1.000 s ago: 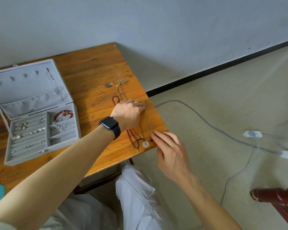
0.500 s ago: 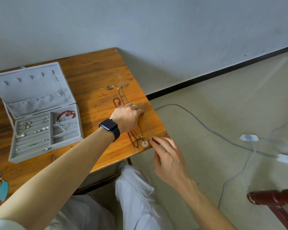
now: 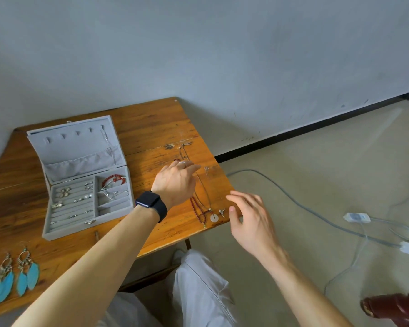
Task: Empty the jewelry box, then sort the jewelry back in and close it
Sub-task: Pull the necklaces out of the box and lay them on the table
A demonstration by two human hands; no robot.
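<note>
L hand (image 3: pixel 175 182): we're holding it over the necklaces (image 3: pixel 214 218), fingers bent; can't tell if they're pinching a cord.
R hand (image 3: pixel 250 218): we're hanging it at the table (image 3: pixel 151 128) edge, fingers spread, holding nothing, just beside a small silver charm (image 3: pixel 222 212).
Edges: necklaces are lying near the corner; bare wood btw them & the jewelry box (image 3: pixel 85 185).
Box: sitting open w/ a red bracelet (image 3: pixel 113 180) inside.
Room: grey wall; cables (image 3: pixel 246 170) are lying on the floor.

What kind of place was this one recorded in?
Probably a plain room in a home rather than a shop or workshop: a worn wooden table stands beside a bare painted wall, a jewelry box lies open on it, and a loose cable trails over the bare floor.
</note>
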